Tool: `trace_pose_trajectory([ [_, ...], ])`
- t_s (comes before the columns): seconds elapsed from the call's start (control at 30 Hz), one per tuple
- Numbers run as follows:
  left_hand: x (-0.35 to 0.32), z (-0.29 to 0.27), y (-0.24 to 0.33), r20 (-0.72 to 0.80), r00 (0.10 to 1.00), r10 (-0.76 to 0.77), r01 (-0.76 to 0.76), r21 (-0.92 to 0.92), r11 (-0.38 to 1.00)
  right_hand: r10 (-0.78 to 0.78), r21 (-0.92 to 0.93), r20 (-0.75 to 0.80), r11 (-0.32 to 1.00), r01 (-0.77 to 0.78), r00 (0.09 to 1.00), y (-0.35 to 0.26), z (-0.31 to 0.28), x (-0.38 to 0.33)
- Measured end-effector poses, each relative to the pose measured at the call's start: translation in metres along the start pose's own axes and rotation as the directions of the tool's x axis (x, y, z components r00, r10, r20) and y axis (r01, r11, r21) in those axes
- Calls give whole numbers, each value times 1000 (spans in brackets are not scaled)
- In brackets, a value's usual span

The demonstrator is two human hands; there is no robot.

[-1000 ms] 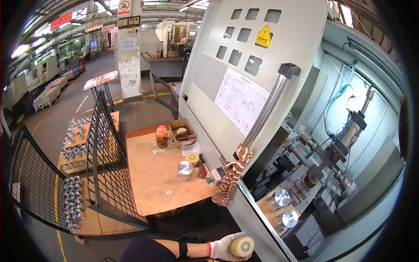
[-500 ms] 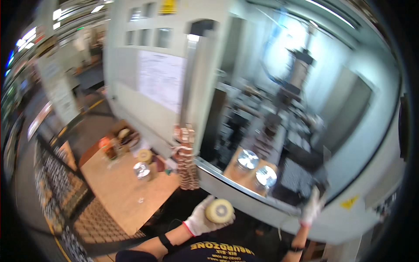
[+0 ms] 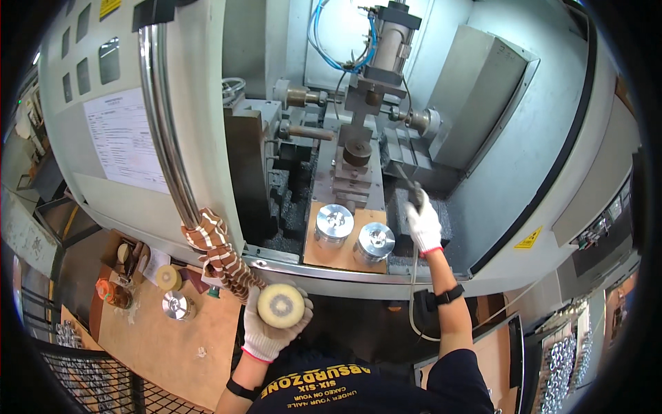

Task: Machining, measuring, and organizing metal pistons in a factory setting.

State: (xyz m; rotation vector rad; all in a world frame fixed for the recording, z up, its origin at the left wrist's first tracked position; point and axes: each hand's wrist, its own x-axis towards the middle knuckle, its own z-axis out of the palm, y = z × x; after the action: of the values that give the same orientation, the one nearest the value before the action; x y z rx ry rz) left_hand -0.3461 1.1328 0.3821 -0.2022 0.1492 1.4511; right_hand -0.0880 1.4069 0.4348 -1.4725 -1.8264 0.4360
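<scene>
My left hand [image 3: 270,330], in a white glove, is closed around a cream-coloured disc [image 3: 281,306] with a dark centre, held in front of the machine's lower edge. My right hand [image 3: 423,222], also gloved, reaches into the open machine and grips a dark nozzle tool [image 3: 412,188] with a hose [image 3: 412,303] hanging down from it. Two round shiny metal parts [image 3: 334,223] [image 3: 374,241] stand on a wooden board [image 3: 343,254] inside the machine, just left of my right hand. A striped cloth [image 3: 219,257] is wrapped on the door's chrome handle bar [image 3: 164,121].
A wooden table [image 3: 165,338] at lower left carries a metal disc [image 3: 175,304], a cream disc [image 3: 167,277] and a jar [image 3: 114,292]. The machine's fixture and pneumatic cylinder [image 3: 388,41] stand at the back. Racks of metal parts [image 3: 565,359] sit at lower right.
The view has swung from the aisle and table toward the machine's inside. My right hand has come into view and reached in, holding the nozzle; my left keeps the cream disc.
</scene>
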Motion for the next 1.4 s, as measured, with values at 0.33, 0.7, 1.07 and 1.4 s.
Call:
trace_pose_trajectory([
  [0.33, 84, 18, 43, 143, 990, 6, -7, 8, 1000, 226, -537, -439, 709, -456, 870, 141, -68, -148],
  [0.7, 132, -2, 55, 61, 996, 69, -63, -107, 992, -139, -757, -283, 640, -132, 949, -14, -35, -79],
  [1.07, 150, -9, 66, 171, 972, 161, -125, -201, 971, -73, -314, 545, 906, 284, 835, -78, 133, -2],
  [1.4, 152, -14, 69, 205, 956, 211, -168, -208, 964, 73, 367, 584, 864, -343, 809, -61, 77, 60],
])
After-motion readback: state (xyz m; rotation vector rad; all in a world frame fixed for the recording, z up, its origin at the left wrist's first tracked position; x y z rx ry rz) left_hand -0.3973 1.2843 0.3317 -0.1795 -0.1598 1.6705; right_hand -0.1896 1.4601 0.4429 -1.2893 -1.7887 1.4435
